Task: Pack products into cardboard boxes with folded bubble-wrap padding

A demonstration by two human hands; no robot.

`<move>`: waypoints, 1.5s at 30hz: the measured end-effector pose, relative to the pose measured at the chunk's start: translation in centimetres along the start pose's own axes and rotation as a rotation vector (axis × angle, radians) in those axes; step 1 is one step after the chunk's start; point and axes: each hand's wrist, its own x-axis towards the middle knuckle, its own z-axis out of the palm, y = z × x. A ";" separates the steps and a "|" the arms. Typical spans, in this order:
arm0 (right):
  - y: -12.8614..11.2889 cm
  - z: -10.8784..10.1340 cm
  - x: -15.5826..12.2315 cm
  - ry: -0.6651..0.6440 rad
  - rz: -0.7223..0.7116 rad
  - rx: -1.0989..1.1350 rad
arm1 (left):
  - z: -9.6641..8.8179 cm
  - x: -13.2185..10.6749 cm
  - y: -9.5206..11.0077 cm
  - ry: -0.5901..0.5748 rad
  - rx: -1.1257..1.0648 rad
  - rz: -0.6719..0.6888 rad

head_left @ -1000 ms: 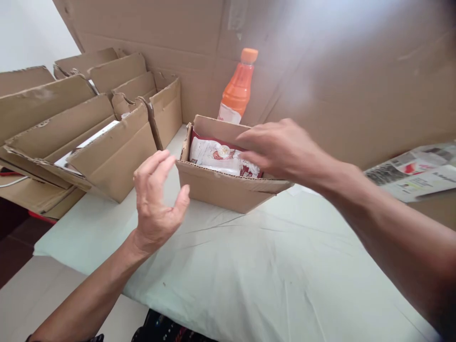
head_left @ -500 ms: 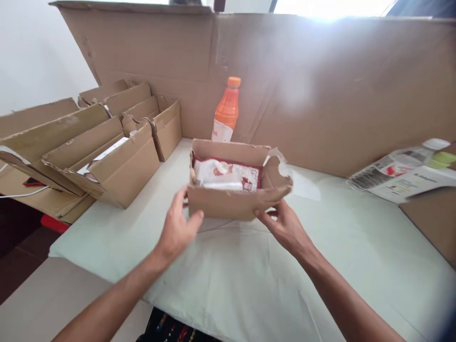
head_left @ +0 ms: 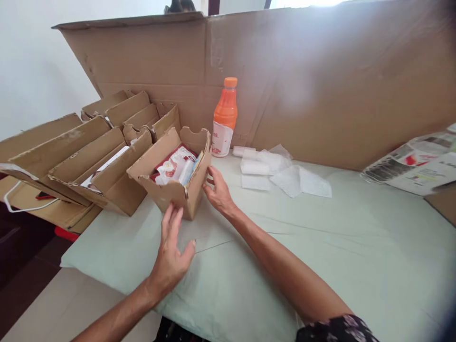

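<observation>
Cardboard box (head_left: pixel 164 194) on worktop (head_left: pixel 359 237), red-and-white packet (head_left: pixel 178 160) inside it, left hand (head_left: pixel 171 261) spread at its near end, right hand (head_left: pixel 221 194) unclenched against its right side, orange bottle (head_left: pixel 225 116) behind it

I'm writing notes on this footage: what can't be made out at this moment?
All in the head view:
Packet: its lower part, hidden by the walls of the box.
Left hand: whether its fingertips touch the box, unclear from this angle.
Bottle: its label's print, too small.
Labelled plastic: its far end, cut off by the right edge.
</observation>
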 end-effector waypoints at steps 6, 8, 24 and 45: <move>2.7 1.9 -0.9 -0.041 0.026 -0.115 | 3.3 8.9 -3.4 0.006 -0.044 -0.073; 2.7 1.5 -1.4 -0.075 0.019 -0.154 | 4.7 11.6 -4.1 0.023 -0.054 -0.120; 0.2 1.7 -2.3 -0.238 -0.037 -0.474 | 8.4 16.7 -7.7 0.095 0.125 -0.250; -0.8 -52.6 -18.2 0.916 0.779 -1.350 | 11.8 5.6 -0.1 -0.448 0.440 0.422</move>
